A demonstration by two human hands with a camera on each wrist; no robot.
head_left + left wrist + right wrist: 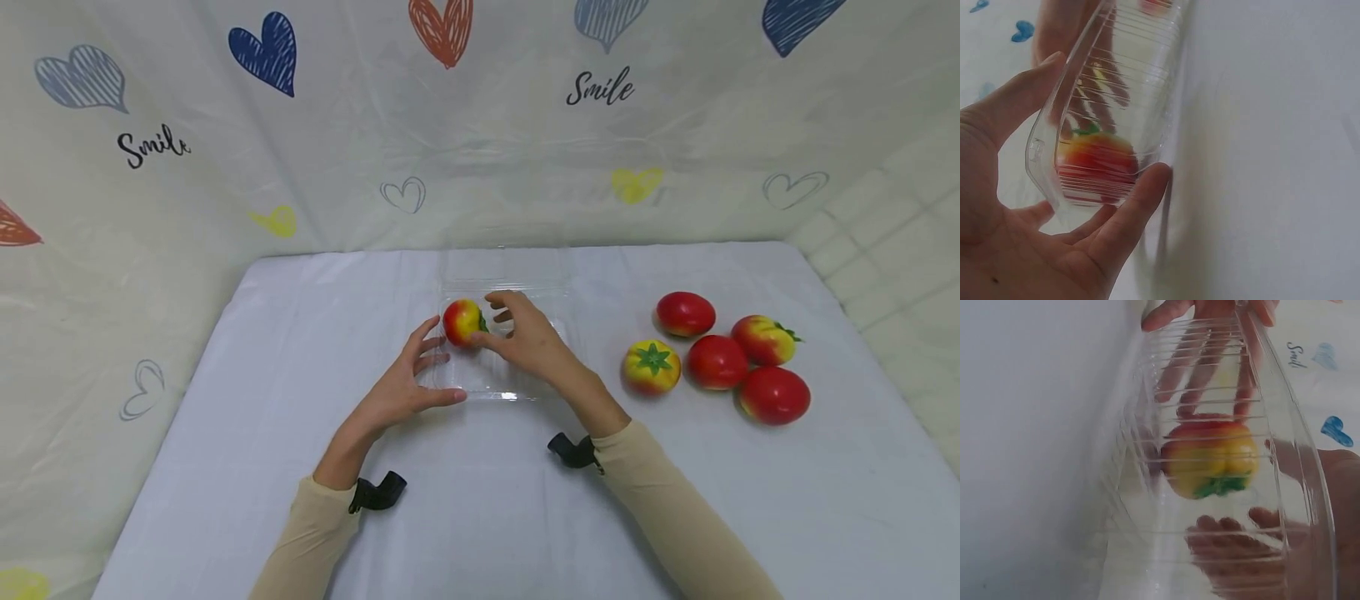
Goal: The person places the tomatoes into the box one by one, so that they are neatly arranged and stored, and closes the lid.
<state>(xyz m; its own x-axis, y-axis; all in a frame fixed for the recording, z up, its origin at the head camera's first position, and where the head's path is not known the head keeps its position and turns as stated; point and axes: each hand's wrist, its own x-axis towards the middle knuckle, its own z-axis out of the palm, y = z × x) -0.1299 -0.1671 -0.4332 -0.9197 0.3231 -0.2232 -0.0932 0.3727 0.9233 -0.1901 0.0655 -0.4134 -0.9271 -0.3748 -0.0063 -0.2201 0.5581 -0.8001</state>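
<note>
Pale cloth (510, 125) printed with hearts and the word Smile hangs behind the far edge of a white-covered desk (300, 350). Around the desk's middle, towards that far edge, sits a clear container (510, 397), its see-through lid (502, 265) opened out on the far side. One red-and-yellow fruit (459, 320) lies inside, close to the container's left wall, its green leaves facing right. With my left hand (405, 390) I touch the container around its near left corner, fingers spread and thumb well apart from them. My right hand (528, 337) is over the container with its fingers parted, the thumb just beside the fruit. Towards the desk's right edge lie three red fruits (717, 362), a leaf-up yellow-and-red one (651, 373) nearest the container, and a leafy fruit (761, 337) pointing its green tip at that edge. Black devices (378, 492) sit at my wrists, against beige sleeves (303, 542).
</note>
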